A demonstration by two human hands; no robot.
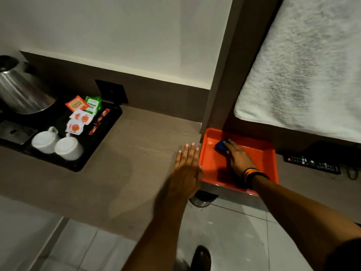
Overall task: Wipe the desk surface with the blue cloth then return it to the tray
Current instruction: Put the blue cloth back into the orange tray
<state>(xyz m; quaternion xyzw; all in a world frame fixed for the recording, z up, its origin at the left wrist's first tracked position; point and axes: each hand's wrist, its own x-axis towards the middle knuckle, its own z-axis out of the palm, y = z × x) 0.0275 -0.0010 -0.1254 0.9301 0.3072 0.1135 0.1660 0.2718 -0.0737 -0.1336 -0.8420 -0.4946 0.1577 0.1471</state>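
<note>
A small blue cloth lies in the far left part of an orange tray, which sits on a lower ledge to the right of the brown desk. My right hand reaches into the tray with its fingers over the cloth, hiding most of it. My left hand lies flat and spread on the desk's right end, right beside the tray's left wall. A damp-looking patch shows on the desk near the front.
A black tray on the desk's left holds a steel kettle, two upturned white cups and sachets. A TV remote lies right of the orange tray. A bed mattress rises behind. Tiled floor below.
</note>
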